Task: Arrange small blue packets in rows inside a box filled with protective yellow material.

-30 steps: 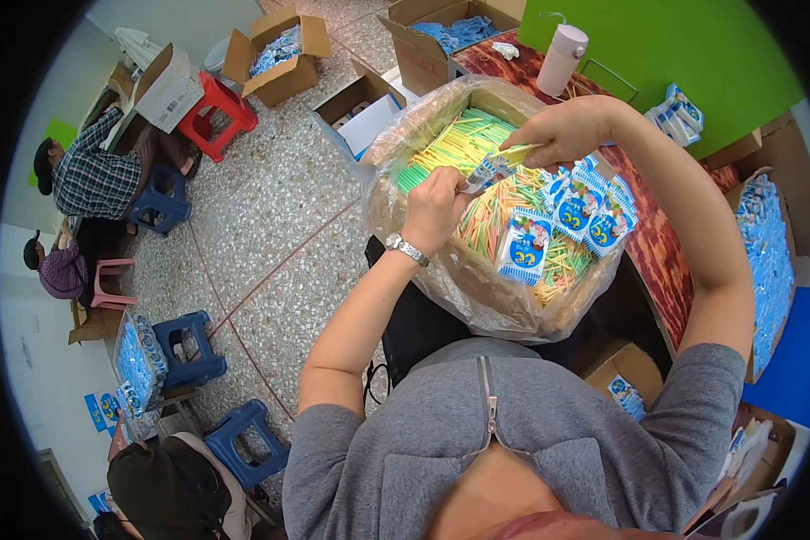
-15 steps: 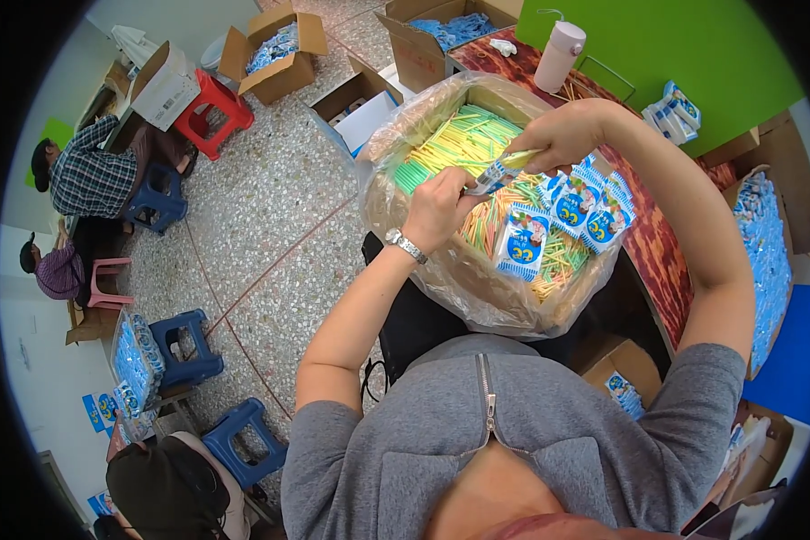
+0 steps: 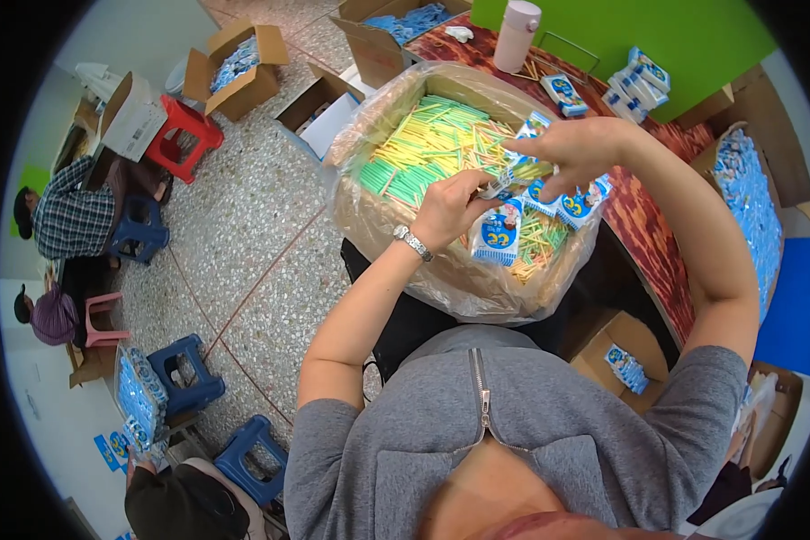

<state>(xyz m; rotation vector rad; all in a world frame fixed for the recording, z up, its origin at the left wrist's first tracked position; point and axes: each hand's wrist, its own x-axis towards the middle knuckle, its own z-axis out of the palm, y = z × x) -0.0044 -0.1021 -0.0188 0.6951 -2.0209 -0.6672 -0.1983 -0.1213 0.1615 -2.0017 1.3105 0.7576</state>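
Observation:
My left hand point(image 3: 450, 209) pinches the lower end of a small blue-and-white packet point(image 3: 510, 184) above a plastic-lined carton point(image 3: 549, 286). At the packet's other end, my right hand point(image 3: 583, 148) holds yellow-green thin sticks point(image 3: 535, 168) between thumb and fingers, its index finger reaching over the packet. The sticks' lower ends are hidden by the packet. Below lie loose pastel sticks point(image 3: 432, 135), yellow and green at the far side, mixed with pink and orange nearer me. Several filled packets point(image 3: 497, 232) rest on the sticks at the near right.
On the red-patterned table point(image 3: 643, 220) stand a pale pink bottle point(image 3: 517, 38) and stacked packets point(image 3: 641, 85). A single packet point(image 3: 564, 94) lies behind my right hand. An open box point(image 3: 603, 355) sits below. Blue stools point(image 3: 184, 373) and seated people point(image 3: 67, 211) are at the left.
My view has shifted, so the scene sits lower-left or higher in the picture. My right hand has moved from gripping the sticks' end to reaching its index finger across the packet.

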